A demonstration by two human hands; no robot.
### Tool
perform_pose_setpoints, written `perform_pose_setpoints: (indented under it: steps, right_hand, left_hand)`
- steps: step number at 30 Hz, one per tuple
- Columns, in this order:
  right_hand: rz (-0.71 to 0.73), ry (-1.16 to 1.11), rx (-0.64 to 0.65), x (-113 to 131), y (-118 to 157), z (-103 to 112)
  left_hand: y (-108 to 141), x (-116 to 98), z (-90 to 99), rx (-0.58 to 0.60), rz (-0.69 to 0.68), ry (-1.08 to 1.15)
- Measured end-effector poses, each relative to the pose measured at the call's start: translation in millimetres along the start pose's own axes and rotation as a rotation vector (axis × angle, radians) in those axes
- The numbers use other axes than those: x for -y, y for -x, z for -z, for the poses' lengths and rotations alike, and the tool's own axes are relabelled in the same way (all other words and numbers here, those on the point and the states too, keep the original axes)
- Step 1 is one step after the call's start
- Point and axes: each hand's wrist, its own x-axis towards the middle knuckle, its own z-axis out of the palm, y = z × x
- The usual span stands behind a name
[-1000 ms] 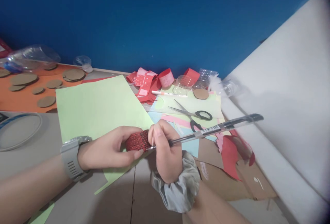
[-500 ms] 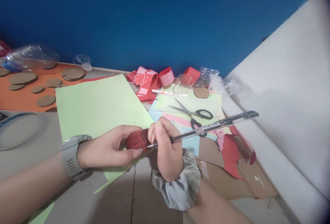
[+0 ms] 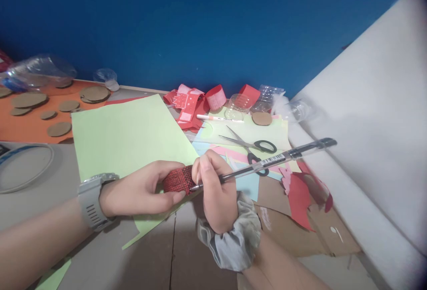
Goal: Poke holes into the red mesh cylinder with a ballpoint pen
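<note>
My left hand grips a red piece with dark crosshatched lines, thumb below and fingers above. It looks like a curved paper band, though its far side is hidden. Closed around a black pen, my right hand sits just right of the piece. The pen's tip meets the red surface near my left thumb, and its capped end points up to the right. Beneath and behind my left hand lies a light green paper sheet.
Scissors lie beyond my right hand on coloured papers, near a white marker and red paper rings. Cardboard discs rest on orange paper at left. A blue wall stands behind; cardboard lies at right.
The pen's capped end has tilted slightly upward, and its tip has shifted a little on the red piece. My left hand keeps its hold in nearly the same place.
</note>
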Motion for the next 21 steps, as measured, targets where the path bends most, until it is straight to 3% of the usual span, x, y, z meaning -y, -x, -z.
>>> perform_pose_setpoints:
  steps: [21]
  right_hand:
    - [-0.048, 0.031, 0.027, 0.3, -1.3, 0.6]
  left_hand:
    - [-0.6, -0.4, -0.1, -0.001, 0.019, 0.029]
